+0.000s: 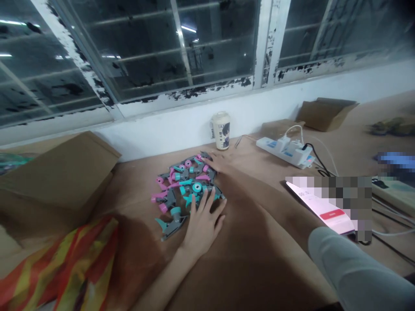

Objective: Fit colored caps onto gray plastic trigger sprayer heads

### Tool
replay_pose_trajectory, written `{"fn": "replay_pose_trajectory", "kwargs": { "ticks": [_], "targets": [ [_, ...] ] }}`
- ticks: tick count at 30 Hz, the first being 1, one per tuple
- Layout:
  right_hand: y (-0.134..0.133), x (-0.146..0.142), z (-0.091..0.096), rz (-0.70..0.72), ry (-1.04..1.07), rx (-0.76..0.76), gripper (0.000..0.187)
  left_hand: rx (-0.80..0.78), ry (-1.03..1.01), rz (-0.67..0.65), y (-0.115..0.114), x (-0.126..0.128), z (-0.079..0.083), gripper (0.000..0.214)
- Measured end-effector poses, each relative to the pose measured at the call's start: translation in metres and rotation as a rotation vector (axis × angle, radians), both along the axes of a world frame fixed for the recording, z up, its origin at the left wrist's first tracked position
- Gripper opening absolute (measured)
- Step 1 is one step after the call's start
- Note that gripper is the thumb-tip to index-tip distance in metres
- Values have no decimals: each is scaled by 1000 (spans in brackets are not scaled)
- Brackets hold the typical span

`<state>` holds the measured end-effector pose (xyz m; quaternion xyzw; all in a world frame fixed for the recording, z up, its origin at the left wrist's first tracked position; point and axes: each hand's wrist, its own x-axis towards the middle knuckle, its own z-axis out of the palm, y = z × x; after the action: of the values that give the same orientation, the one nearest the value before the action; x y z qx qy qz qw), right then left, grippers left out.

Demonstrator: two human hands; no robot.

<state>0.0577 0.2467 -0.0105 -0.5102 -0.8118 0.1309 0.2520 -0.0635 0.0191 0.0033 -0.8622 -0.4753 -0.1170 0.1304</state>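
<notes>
A pile of trigger spray heads (196, 187) in grey, pink and turquoise lies on the brown table surface. My left hand (202, 222) is open at the near right side of the pile, its spread fingertips against the closest spray heads. At the far right edge of the pile, my right hand (216, 164) lies low with its fingers stretched out beside a grey and pink spray head. One grey spray head with a turquoise trigger (174, 224) sits at the near left of the heap. Neither hand has anything lifted.
A paper cup (221, 131) stands by the wall behind the pile. To the right are a white power strip (282, 151) with cables and a lit phone (319, 207). An open cardboard box (61, 172) and a red-yellow striped bag (74, 263) are on the left.
</notes>
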Motion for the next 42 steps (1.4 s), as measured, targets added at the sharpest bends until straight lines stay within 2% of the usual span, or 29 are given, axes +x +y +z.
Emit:
{"fn": "replay_pose_trajectory", "kwargs": {
  "ticks": [7, 15, 18, 22, 25, 27, 30, 31, 32, 34, 38, 40, 42],
  "targets": [
    [-17, -14, -5, -80, 64, -28, 67, 25, -13, 70, 18, -13, 2, 39],
    [-39, 2, 4, -12, 130, -66, 73, 141, -63, 81, 19, -26, 1, 20],
    [-60, 17, 10, 13, 148, -36, 71, 174, -60, 99, 17, -24, 0, 18],
    [-102, 43, 19, 67, 189, -43, 58, 215, -66, 132, 15, -19, 1, 15],
    [-131, 62, 23, 57, 218, -83, 52, 228, -116, 105, 9, -13, 3, 14],
    [-148, 71, 25, 29, 279, -214, 54, 222, -165, 76, 0, -4, 4, 15],
    [-173, 80, 24, 103, 501, -669, 59, 187, -212, -19, -20, 14, 6, 13],
    [-182, 82, 23, 156, 588, -791, 60, 172, -218, -61, -27, 20, 5, 13],
    [-190, 84, 22, 207, 661, -851, 58, 159, -220, -98, -33, 26, 5, 12],
    [-205, 87, 17, 251, 760, -850, 51, 136, -229, -158, -42, 34, 4, 12],
    [-216, 96, 7, 117, 739, -702, 44, 13, -340, -308, -45, 37, 3, 14],
    [-216, 101, 6, 115, 689, -660, 44, -108, -491, -294, -41, 35, 2, 14],
    [-214, 105, 8, 214, 652, -674, 43, -219, -671, -183, -37, 34, -1, 10]
  ]
}}
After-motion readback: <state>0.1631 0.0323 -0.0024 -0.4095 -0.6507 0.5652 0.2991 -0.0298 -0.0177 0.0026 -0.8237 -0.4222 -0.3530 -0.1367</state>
